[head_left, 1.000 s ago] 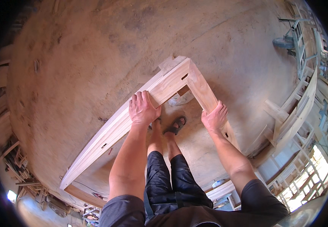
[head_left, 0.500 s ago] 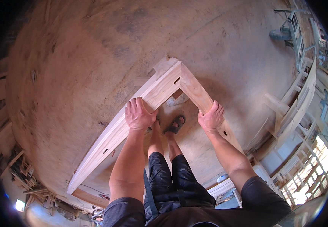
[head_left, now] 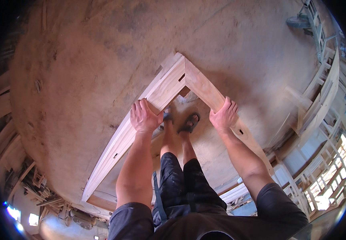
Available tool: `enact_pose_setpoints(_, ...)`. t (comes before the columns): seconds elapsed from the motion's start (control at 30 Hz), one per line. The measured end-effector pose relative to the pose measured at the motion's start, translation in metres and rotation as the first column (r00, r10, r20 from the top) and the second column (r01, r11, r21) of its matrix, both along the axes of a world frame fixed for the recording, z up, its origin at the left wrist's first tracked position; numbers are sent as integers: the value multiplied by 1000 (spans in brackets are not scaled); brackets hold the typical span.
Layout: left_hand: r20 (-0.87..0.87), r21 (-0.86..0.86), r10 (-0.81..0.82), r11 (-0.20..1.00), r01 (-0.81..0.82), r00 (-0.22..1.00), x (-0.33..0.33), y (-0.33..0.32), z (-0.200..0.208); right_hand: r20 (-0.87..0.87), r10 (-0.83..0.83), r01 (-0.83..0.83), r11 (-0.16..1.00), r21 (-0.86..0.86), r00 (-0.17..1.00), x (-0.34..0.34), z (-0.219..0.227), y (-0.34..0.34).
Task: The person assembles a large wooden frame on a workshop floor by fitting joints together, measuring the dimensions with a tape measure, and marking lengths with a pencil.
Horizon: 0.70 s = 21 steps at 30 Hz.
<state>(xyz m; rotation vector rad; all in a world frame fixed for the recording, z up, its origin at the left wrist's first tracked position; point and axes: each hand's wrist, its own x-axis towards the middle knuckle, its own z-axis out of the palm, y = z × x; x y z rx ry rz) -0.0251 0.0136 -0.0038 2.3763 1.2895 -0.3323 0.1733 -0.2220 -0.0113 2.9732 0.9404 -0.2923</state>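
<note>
A large pale wooden frame (head_left: 168, 89) is in front of me, its mitred corner pointing away and its two long sides running back past my body. Dark slots are cut into its inner faces. My left hand (head_left: 144, 116) is closed over the left side piece, fingers wrapped across its top edge. On the right side piece, my right hand (head_left: 224, 115) grips the edge in the same way. Below, between the two sides, my feet in dark sandals (head_left: 190, 123) stand on the floor. My right forearm covers part of the right piece.
Brown, dusty floor (head_left: 89, 72) spreads all around. A metal cart with a wheel (head_left: 299, 22) stands far right. Long boards and slatted frames (head_left: 327, 102) line the right side. Scrap timber (head_left: 33, 192) is heaped at lower left.
The frame has turned slightly, its corner shifting up and a little left, its lower left end moving right. Both hands keep their grip. My feet have shifted slightly.
</note>
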Motion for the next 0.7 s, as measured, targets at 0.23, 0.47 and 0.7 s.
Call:
enact_pose_setpoints(0.23,35,68,-34,997,32,999,-2,-3,-6,-16,-13,13,1000,11,1000,1,-4,-3)
enact_pose_setpoints(0.47,9,60,-35,998,35,999,-2,-4,-7,-22,-8,9,998,54,1000,3,-3,-2)
enact_pose_setpoints(0.7,33,86,-40,996,37,999,-6,-5,-14,-21,-19,20,999,47,1000,3,-3,-1)
